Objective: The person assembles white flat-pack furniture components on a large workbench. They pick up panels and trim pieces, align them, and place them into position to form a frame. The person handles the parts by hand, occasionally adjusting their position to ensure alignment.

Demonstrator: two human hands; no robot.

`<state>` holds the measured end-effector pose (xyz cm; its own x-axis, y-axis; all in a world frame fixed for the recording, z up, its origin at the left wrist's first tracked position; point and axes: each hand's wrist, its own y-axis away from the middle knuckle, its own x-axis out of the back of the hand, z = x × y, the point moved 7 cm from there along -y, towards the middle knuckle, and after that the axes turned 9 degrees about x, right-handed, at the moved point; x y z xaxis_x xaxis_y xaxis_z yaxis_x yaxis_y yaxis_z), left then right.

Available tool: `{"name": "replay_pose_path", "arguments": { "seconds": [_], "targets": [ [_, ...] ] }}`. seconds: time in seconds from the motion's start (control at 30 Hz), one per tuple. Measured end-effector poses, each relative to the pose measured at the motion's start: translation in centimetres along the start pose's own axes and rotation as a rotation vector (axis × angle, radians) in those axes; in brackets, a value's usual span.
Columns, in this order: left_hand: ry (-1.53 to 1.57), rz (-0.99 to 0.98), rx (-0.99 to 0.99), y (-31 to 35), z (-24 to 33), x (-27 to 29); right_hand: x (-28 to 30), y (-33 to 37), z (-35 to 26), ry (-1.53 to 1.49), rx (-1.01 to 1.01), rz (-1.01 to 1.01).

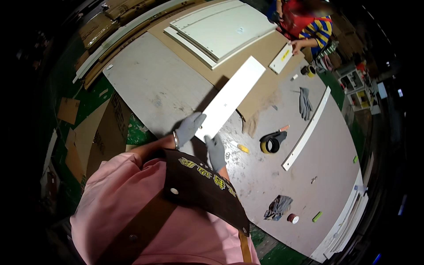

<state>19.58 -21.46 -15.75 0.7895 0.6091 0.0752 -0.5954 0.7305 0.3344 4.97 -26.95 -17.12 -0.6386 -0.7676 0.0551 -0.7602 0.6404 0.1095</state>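
A long white board (234, 95) slants away from me over the table, its far end up and to the right. Gloved in grey, my left hand (190, 127) is closed on the board's left edge close to the near end. My right hand (215, 153), in a matching glove, holds the near right corner, with fingers curled at the edge. Just right of that hand lies a yellow-handled cutter (242, 148). A roll of tape (270, 145) with a dark dispenser sits farther right.
White panels (221, 31) are stacked on cardboard at the far side. Across the table, a co-worker's hand (297, 46) holds a shorter white board (281, 58). A narrow white strip (307, 128), a grey glove (304, 104) and a crumpled rag (279, 207) lie to the right.
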Motion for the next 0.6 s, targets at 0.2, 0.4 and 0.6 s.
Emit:
{"name": "replay_pose_path", "arguments": {
  "seconds": [0.2,0.4,0.6],
  "targets": [
    [-0.109,0.183,-0.09,-11.7,2.8,13.6,-3.5,2.4,11.4,-0.178,-0.205,0.115],
    [-0.18,0.272,-0.268,-29.2,5.3,29.5,-4.7,-1.5,13.2,0.12,-0.239,0.285],
    [-0.338,0.282,-0.245,-43.8,7.3,38.1,-9.1,-5.5,18.0,0.232,-0.312,0.524]
  ]
}}
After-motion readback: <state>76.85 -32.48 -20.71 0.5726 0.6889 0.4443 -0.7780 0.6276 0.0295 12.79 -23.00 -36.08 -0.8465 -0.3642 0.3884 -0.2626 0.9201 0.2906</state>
